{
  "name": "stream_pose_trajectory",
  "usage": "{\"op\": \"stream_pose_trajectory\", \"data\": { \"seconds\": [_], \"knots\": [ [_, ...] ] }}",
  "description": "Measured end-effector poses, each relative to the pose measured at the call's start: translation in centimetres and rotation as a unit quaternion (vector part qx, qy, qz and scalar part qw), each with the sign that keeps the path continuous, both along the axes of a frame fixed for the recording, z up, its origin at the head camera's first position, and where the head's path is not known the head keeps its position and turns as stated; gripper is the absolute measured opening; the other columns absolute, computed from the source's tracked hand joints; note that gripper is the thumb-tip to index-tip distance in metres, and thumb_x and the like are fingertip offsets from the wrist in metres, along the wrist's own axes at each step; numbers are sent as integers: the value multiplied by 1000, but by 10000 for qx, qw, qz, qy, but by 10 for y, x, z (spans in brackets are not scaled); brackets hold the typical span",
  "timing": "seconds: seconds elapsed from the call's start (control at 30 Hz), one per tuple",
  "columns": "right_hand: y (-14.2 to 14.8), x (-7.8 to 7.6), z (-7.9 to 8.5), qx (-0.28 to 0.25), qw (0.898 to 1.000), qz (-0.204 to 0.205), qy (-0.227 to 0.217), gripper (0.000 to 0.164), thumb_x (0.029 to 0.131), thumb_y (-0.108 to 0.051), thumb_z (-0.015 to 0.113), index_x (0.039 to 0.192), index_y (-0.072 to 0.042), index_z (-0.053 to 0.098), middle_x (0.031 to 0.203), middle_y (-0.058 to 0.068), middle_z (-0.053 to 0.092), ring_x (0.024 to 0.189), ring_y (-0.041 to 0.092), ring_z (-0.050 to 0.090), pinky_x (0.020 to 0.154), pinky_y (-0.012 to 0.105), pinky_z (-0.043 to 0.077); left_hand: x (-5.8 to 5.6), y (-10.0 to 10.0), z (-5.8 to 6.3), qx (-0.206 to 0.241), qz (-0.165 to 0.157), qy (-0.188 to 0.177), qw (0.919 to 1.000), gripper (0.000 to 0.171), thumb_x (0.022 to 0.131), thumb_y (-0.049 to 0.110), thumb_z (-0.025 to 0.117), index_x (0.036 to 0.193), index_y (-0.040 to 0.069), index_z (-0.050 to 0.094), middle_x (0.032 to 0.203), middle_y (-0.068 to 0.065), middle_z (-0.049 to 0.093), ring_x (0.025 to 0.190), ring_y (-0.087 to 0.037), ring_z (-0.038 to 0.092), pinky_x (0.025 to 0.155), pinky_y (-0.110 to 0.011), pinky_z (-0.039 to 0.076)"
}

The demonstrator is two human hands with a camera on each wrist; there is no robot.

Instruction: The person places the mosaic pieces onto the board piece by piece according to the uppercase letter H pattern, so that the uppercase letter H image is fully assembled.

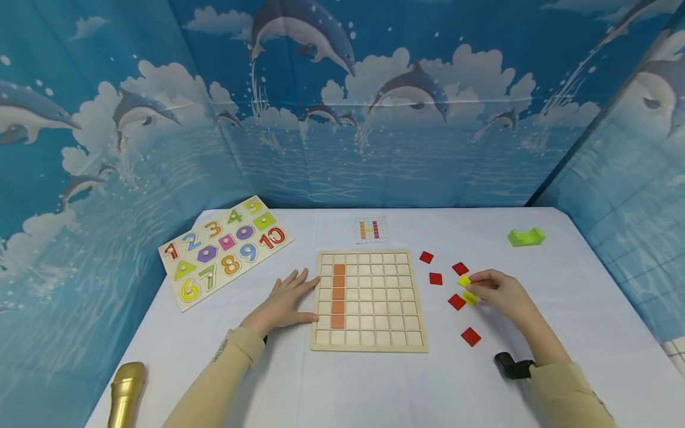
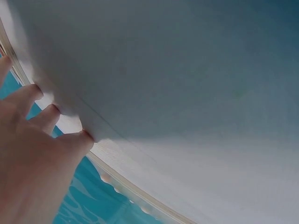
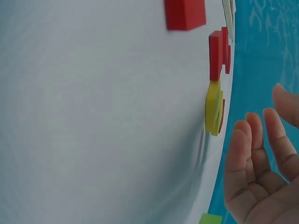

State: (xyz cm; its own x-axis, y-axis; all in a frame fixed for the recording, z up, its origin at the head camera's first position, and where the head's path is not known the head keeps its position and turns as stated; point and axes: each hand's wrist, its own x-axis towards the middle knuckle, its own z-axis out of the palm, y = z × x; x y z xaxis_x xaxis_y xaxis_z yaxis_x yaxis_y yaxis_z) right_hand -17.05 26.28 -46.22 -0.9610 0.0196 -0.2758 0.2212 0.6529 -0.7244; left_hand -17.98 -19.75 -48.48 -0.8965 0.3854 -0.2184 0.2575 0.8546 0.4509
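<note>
A square wooden grid board (image 1: pixel 369 346) lies mid-table, with a column of orange tiles (image 1: pixel 338 292) set in its left part. My left hand (image 1: pixel 283 302) is spread at the board's left edge, thumb and fingertips touching the rim; in the left wrist view the left hand (image 2: pixel 42 130) has its fingers apart. Over on the right, my right hand (image 1: pixel 503 293) hovers by two yellow tiles, a far one (image 1: pixel 464 280) and a near one (image 1: pixel 470 298). The right wrist view shows the right hand (image 3: pixel 261 163) loosely bent with nothing between thumb and fingers, the yellow tiles (image 3: pixel 213 109) on the cloth.
Several red tiles (image 1: pixel 471 337) lie scattered right of the board. Behind it is a small pattern card (image 1: pixel 371 229). A number puzzle board (image 1: pixel 225 252) sits at back left, a green block (image 1: pixel 527 237) at back right. A gold microphone (image 1: pixel 126 392) lies at front left.
</note>
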Motion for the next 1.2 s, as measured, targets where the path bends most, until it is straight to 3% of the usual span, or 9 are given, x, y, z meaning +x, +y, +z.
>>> {"op": "stream_pose_trajectory", "data": {
  "seconds": [0.47,0.93,1.2],
  "knots": [
    [6,-3,-9,278,9993,-57,-259,48,95,-31,65,128,2,54,111,21,62,95,25,59,74,25,54,1,0,1,30,22,-32,10000,88,80,47,77,154,23,36,165,-12,19,153,-36,10,122,-63,5],
    [3,-7,-3,701,9961,291,-457,39,89,-22,71,114,5,58,95,13,59,87,24,52,69,27,45,2,0,4,85,-16,-28,10000,87,81,45,77,154,23,36,165,-13,18,153,-38,9,121,-64,4],
    [-2,-6,-3,882,9944,179,-561,34,88,-17,72,110,5,58,92,14,56,89,27,50,73,32,45,3,1,4,89,-14,-36,10000,86,81,44,78,154,22,36,164,-14,19,153,-38,9,121,-64,4]
  ]
}}
